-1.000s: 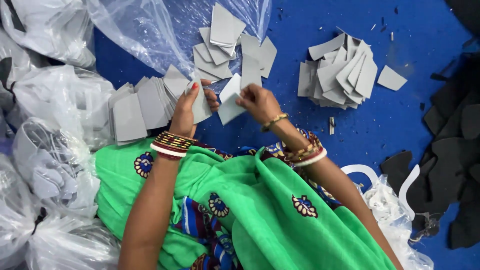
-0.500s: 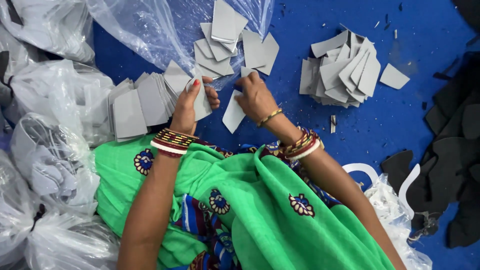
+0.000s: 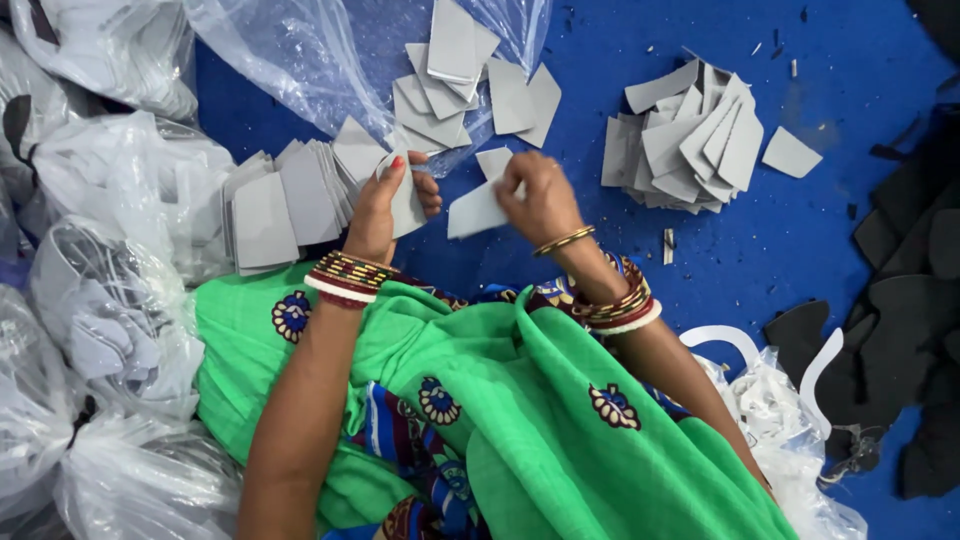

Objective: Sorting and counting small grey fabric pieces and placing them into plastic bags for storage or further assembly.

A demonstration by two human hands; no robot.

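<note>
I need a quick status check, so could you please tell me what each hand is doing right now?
Left hand: closed on a stack of grey cut pieces.
Right hand: closed on one grey piece.

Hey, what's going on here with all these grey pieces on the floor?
A person in green cloth sits over a blue floor, handling flat grey cut pieces. The left hand rests on a fanned stack of grey pieces, pinching one at its end. The right hand holds a single grey piece just above the floor. A loose pile of grey pieces lies to the right, more sit on a clear plastic sheet, and black pieces lie at the far right.
</note>
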